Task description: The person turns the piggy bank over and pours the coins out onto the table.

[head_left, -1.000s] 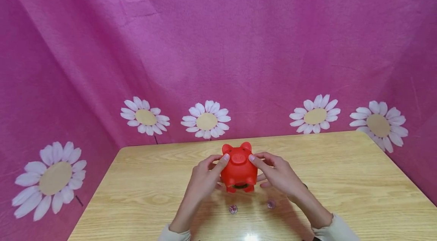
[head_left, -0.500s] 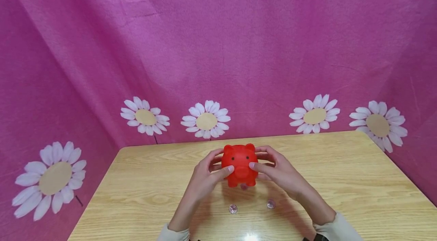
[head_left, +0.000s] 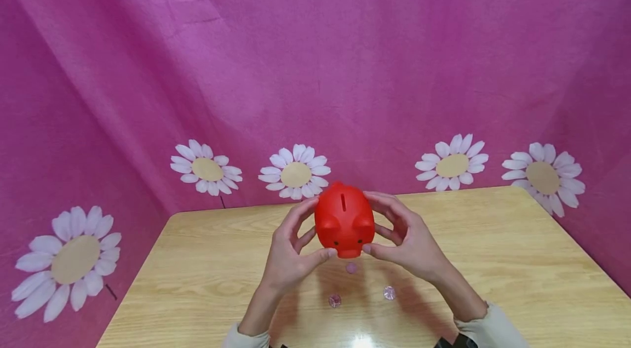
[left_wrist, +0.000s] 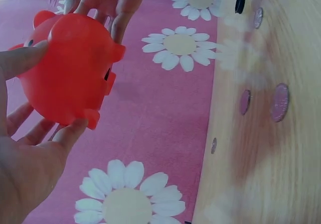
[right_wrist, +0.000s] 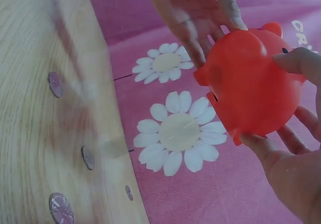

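A red piggy bank (head_left: 343,222) is held in the air above the table, tipped forward so that its snout points down and the coin slot on its back shows in the head view. My left hand (head_left: 291,252) grips one side, thumb beside the snout and fingers around the flank. On the opposite side my right hand (head_left: 416,244) holds it in a matching grip. Both wrist views show fingertips by the pig's feet and a sliver of a dark opening underneath. Below it, pinkish round tokens (head_left: 334,301) lie on the table.
The light wooden table (head_left: 207,282) meets a magenta cloth backdrop (head_left: 365,63) printed with white daisies. In the left wrist view, a small black round cap (left_wrist: 240,3) lies on the table near several tokens (left_wrist: 280,102).
Both hands have raised the piggy bank and rolled it forward. Its face has turned from upward to downward, bringing the coin slot into view. A further token now shows beneath it.
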Available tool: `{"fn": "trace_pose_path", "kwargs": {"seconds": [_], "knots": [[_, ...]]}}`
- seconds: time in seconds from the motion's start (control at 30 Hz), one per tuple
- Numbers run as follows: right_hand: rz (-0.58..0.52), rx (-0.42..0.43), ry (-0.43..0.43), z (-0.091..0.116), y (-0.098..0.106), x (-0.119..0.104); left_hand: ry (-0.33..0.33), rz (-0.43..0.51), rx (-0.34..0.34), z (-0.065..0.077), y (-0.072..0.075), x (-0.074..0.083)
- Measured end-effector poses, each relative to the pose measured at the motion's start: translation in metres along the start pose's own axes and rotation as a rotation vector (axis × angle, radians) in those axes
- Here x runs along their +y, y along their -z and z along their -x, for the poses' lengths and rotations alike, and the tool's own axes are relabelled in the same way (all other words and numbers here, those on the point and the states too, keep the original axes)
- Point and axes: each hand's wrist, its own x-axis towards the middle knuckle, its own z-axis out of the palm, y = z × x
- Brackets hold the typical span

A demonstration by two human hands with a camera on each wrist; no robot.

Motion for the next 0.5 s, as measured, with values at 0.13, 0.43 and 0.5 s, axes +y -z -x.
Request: {"fn": "trace_pose_path", "kwargs": {"seconds": [0.13,0.43,0.5], "knots": [[-0.002,0.001,-0.008,0.0005,0.0007,0.0023,0.010,-0.013,0.001,-0.0001,-0.0003,-0.0001],[0.044,0.012,-0.085,0.0012,0.0002,0.0020,0.048,-0.077,0.004,0.0005,0.0010,-0.0019],[0.055,0.019,-0.119,0.0017,-0.0005,0.0022,0.055,-0.096,0.011,0.0009,0.0007,-0.0021]]}}
